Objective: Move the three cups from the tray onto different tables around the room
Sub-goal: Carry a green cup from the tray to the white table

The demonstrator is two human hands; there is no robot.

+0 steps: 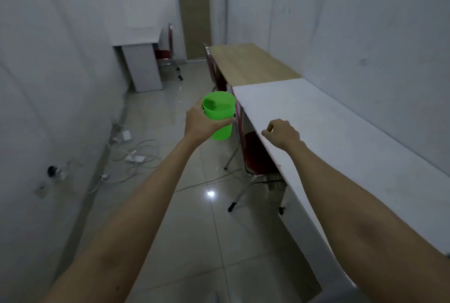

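Observation:
My left hand [201, 121] grips a bright green plastic cup [219, 114] upright in the air, above the floor just left of the near corner of a long white table [341, 137]. My right hand [283, 133] hovers over that table's front edge with its fingers curled in and nothing in them. No tray and no other cups are in view.
A wooden-topped table [250, 64] stands behind the white one along the right wall. A small white desk [138, 42] stands at the far left. Red chairs [255, 154] are tucked under the tables. Cables and adapters [131, 154] lie on the tiled floor at left.

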